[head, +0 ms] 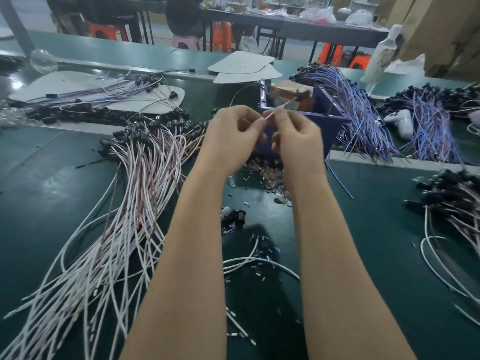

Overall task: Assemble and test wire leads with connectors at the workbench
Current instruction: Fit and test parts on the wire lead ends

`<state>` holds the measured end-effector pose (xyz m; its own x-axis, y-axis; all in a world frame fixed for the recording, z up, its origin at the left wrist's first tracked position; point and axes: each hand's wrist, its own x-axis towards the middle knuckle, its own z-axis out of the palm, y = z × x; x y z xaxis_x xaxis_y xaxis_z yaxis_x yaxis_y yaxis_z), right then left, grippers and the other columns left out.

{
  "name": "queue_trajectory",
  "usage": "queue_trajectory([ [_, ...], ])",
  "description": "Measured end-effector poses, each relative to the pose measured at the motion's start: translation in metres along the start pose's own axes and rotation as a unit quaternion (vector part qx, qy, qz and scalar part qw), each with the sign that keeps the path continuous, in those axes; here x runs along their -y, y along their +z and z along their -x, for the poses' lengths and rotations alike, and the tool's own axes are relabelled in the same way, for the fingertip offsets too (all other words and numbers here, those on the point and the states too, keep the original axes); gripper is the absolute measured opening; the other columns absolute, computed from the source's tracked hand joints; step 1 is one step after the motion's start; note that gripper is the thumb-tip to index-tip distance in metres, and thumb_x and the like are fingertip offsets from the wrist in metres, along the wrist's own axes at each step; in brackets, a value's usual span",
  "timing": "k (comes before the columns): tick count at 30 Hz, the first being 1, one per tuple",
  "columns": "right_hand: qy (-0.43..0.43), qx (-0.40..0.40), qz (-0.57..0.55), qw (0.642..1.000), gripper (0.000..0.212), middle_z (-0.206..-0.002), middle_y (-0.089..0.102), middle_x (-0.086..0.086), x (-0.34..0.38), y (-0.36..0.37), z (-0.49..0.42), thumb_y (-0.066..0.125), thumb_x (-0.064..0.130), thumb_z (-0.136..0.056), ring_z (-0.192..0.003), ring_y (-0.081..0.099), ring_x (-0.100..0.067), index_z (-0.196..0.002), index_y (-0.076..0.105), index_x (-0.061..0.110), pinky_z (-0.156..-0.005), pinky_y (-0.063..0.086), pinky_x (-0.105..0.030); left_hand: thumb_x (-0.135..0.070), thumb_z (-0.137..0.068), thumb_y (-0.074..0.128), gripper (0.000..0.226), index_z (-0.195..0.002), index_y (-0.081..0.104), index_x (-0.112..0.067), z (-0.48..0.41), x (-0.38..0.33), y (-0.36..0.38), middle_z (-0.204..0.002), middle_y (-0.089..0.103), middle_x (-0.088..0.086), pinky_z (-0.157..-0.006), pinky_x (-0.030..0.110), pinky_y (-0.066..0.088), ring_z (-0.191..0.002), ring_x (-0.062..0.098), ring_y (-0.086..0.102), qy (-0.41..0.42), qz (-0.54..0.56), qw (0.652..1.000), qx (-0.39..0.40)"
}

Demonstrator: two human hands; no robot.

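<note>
My left hand (231, 133) and my right hand (296, 139) are raised together above the green bench, fingertips meeting. Between them both hands pinch one thin pale wire lead (279, 109), whose free end sticks up to the right. A big fan of white and pink wire leads (124, 224) with black connectors at the far end lies to the left. Small loose sleeve pieces (262, 178) are scattered under my hands, with a few black connectors (233, 216) between my forearms.
A blue bin (330, 120) holding an orange box stands right behind my hands. Bundles of purple leads (363, 113) lie to its right, more at the far left (98, 94). A white tool (400, 120) rests at right. Grey card sheets (241, 63) lie behind.
</note>
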<state>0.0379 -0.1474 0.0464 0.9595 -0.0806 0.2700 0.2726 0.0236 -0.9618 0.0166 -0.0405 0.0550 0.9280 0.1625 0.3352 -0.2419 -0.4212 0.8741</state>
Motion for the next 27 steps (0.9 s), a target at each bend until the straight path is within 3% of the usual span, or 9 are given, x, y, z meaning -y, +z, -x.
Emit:
queue_trajectory([
  [3, 0.015, -0.153, -0.128, 0.980, 0.029, -0.065, 0.060, 0.002, 0.015, -0.044, -0.014, 0.045, 0.014, -0.100, -0.053, 0.054, -0.004, -0.076, 0.061, 0.014, -0.053, 0.046, -0.018, -0.020, -0.093, 0.058, 0.015, -0.083, 0.068, -0.017, -0.001, -0.012, 0.015, -0.061, 0.065, -0.009, -0.055, 0.018, 0.039, -0.049, -0.001, 0.047, -0.008, 0.016, 0.996, 0.090],
  [5, 0.024, -0.197, -0.179, 0.964, 0.029, -0.062, 0.063, 0.003, 0.021, -0.072, -0.020, 0.044, 0.015, -0.101, -0.052, 0.057, -0.006, -0.077, 0.059, 0.014, -0.052, 0.049, -0.020, -0.023, -0.093, 0.058, 0.016, -0.080, 0.067, -0.021, -0.003, -0.015, 0.026, -0.061, 0.064, -0.010, -0.056, 0.019, 0.039, -0.051, -0.002, 0.048, -0.014, 0.015, 0.993, 0.114],
  [11, 0.060, -0.044, -0.029, 0.997, 0.018, -0.058, 0.065, 0.007, 0.007, -0.105, -0.018, 0.059, 0.012, -0.092, -0.054, 0.060, -0.005, -0.075, 0.064, 0.014, -0.059, 0.053, -0.018, -0.021, -0.094, 0.057, 0.014, -0.085, 0.067, -0.016, -0.007, -0.026, 0.076, -0.066, 0.064, -0.009, -0.050, 0.009, 0.037, -0.049, -0.007, 0.049, -0.004, 0.018, 0.992, 0.125],
  [18, 0.083, -0.070, -0.036, 0.993, 0.021, -0.058, 0.065, 0.003, -0.019, -0.122, -0.027, 0.057, 0.009, -0.094, -0.052, 0.060, -0.005, -0.074, 0.065, 0.011, -0.057, 0.051, -0.016, -0.020, -0.093, 0.059, 0.012, -0.084, 0.066, -0.018, -0.006, -0.006, 0.092, -0.065, 0.064, -0.007, -0.043, 0.011, 0.035, -0.040, -0.005, 0.046, -0.040, -0.020, 0.989, 0.143],
  [23, 0.141, 0.014, -0.006, 0.990, 0.018, -0.067, 0.064, -0.004, -0.028, -0.119, -0.026, 0.056, 0.005, -0.093, -0.057, 0.060, -0.006, -0.077, 0.064, 0.007, -0.057, 0.051, -0.015, -0.021, -0.092, 0.060, 0.010, -0.085, 0.065, -0.019, -0.010, 0.001, 0.091, -0.081, 0.070, 0.003, -0.074, 0.035, 0.053, -0.074, 0.018, 0.063, -0.072, 0.016, 0.989, 0.131],
  [27, 0.137, 0.141, 0.029, 0.980, 0.017, -0.064, 0.065, -0.001, -0.030, -0.110, -0.022, 0.055, 0.004, -0.093, -0.055, 0.061, -0.004, -0.080, 0.064, 0.007, -0.057, 0.052, -0.015, -0.021, -0.091, 0.061, 0.009, -0.089, 0.069, -0.016, -0.009, -0.002, 0.097, -0.082, 0.069, 0.001, -0.075, 0.031, 0.051, -0.078, 0.016, 0.062, -0.042, 0.024, 0.996, 0.081],
])
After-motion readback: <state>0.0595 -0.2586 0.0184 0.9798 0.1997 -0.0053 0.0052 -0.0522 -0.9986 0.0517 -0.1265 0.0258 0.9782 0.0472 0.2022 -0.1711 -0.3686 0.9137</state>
